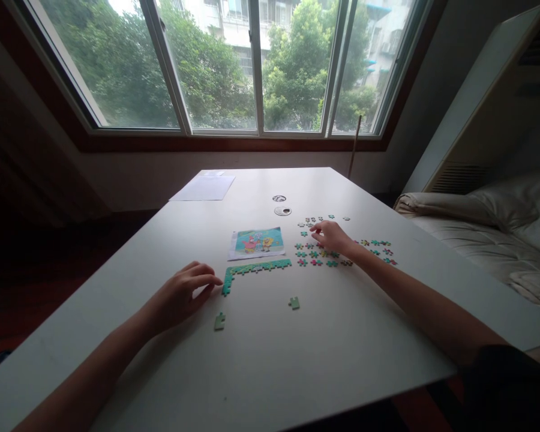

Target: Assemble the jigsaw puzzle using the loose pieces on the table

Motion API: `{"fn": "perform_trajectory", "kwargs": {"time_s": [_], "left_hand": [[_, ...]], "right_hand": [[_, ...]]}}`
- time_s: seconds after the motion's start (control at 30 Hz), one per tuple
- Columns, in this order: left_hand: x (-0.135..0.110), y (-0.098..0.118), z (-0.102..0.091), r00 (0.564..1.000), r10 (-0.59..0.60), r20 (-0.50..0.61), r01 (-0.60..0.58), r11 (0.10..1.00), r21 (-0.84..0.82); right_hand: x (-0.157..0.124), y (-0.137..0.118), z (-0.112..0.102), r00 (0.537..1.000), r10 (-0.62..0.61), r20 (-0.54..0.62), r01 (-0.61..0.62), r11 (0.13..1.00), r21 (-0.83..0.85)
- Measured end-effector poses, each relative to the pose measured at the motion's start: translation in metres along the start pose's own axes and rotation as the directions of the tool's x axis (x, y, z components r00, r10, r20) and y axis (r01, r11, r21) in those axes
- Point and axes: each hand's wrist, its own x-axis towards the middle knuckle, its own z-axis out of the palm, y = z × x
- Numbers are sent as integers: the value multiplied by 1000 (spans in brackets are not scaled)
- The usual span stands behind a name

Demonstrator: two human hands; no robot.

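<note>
From the head camera, a white table (297, 360) fills the middle of the picture, with a wide window (256, 66) behind it looking onto trees and buildings.

The left hand (184, 294) lies palm down on the table, fingers loosely spread and slightly curled, gripping nothing. Its fingertips (216, 280) sit just beside the left corner of an assembled puzzle border (256, 268), a teal L-shaped strip whose short leg (226, 287) turns down toward the person.

Right behind the strip lies a small cartoon reference picture (256, 243). Two single teal puzzle pieces lie apart from the rest, one (219, 321) near the left hand and one (294, 303) below the strip's right end.

The right hand (330, 237) is stretched out over a scatter of loose puzzle pieces (312, 258) to the right of the picture. Its fingers bend down onto the pieces, and I cannot tell whether they pinch one.

Further back lie two small round objects (282, 210) and, near the far left edge, a sheet of paper (203, 187). A thin stick (354, 147) leans behind the table. Pale cushions (477, 222) lie to the right.
</note>
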Motion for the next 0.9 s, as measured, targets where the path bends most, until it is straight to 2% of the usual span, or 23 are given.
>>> {"fn": "perform_trajectory", "kwargs": {"time_s": [0.3, 0.53, 0.77, 0.9], "left_hand": [[-2, -4, 2, 1000, -18, -12, 18, 1000, 4], [-3, -5, 2, 1000, -19, 4, 19, 1000, 14], [-1, 1, 0, 1000, -12, -21, 11, 1000, -23], [1, 7, 0, 999, 13, -35, -14, 999, -36]], "right_hand": [[18, -2, 19, 996, 80, 28, -79, 996, -40], [27, -1, 21, 995, 95, 32, -95, 995, -14], [22, -11, 17, 1000, 7, 28, -9, 998, 57], [14, -33, 10, 998, -68, -6, 68, 993, 100]]}}
